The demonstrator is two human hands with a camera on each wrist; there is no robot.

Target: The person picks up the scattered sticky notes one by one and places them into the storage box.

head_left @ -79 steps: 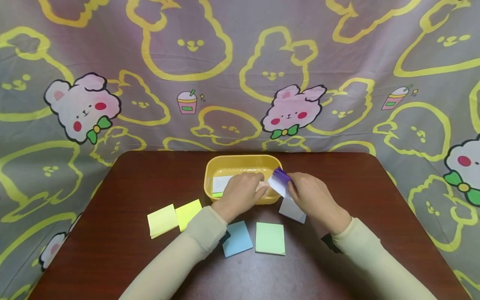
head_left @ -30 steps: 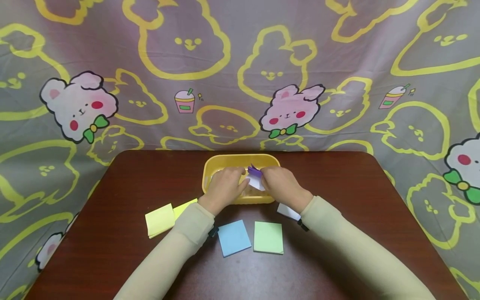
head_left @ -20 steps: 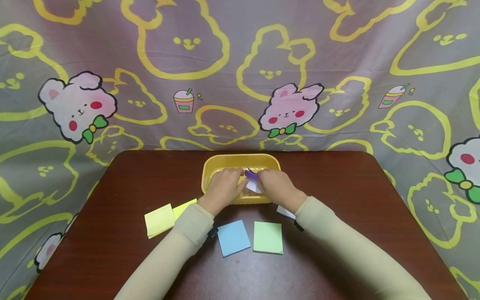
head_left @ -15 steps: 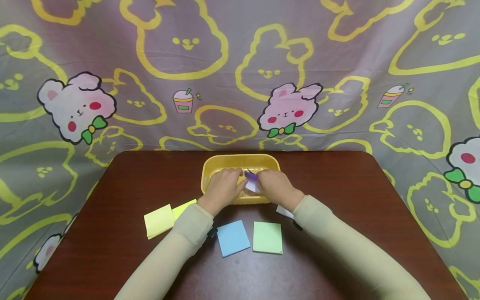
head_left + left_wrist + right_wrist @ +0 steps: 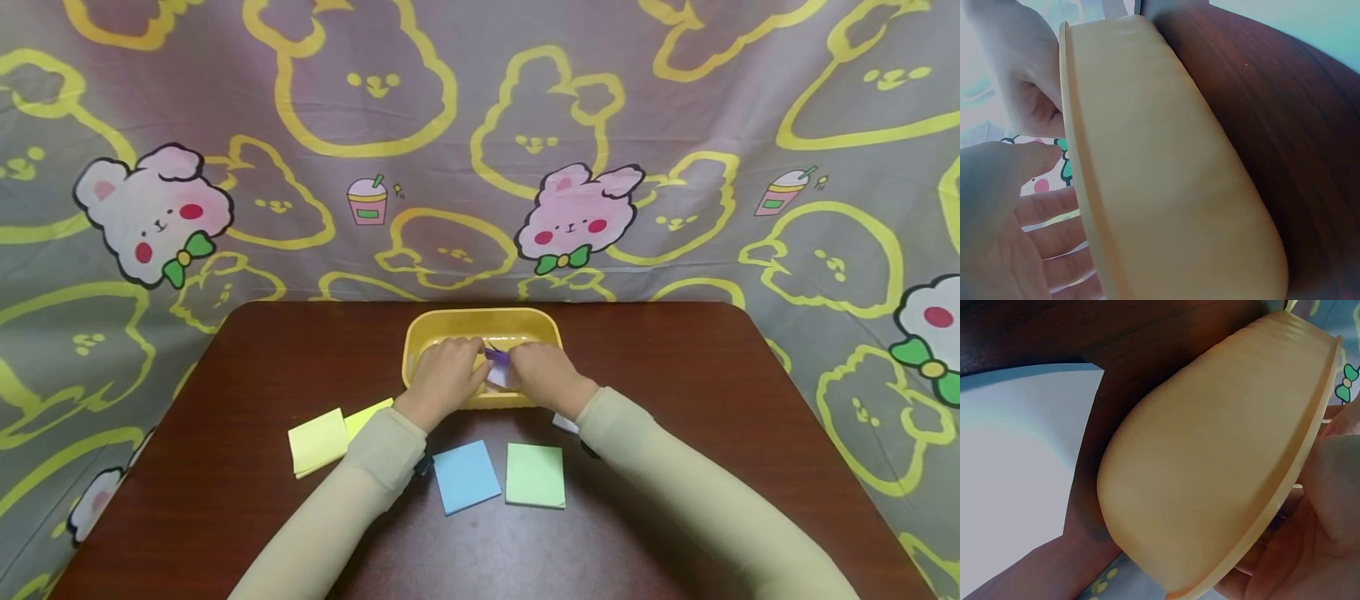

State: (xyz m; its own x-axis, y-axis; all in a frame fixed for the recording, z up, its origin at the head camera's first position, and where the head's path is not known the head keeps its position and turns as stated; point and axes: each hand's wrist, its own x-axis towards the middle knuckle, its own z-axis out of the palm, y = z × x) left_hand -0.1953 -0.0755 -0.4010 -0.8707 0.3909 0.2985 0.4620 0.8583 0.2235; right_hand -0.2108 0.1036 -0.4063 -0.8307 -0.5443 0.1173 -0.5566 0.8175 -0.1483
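Both hands reach into a yellow plastic basket [image 5: 482, 312] at the back middle of the table. My right hand [image 5: 549, 377] pinches a piece of paper [image 5: 498, 375], purple at its top and white below, low inside the basket. Opposite it, my left hand [image 5: 444, 377] hangs over the basket's left half. In the left wrist view the left fingers [image 5: 1060, 244] lie extended behind the rim, the thumb apart, with nothing seen between them. The basket wall [image 5: 1210, 450] hides part of the right fingers in the right wrist view.
In front of the basket lie a blue sticky-note pad [image 5: 467, 477] and a light green one [image 5: 536, 475]. A pale yellow pad [image 5: 317, 442] and a brighter yellow pad [image 5: 367, 418] lie to the left. A whitish pad [image 5: 1016, 469] lies partly under the right forearm.
My right hand has brought the purple and white paper from the basket's right rim leftward and down inside. The white, green-edged paper seen in the basket earlier is now hidden. The left hand shifted slightly left.
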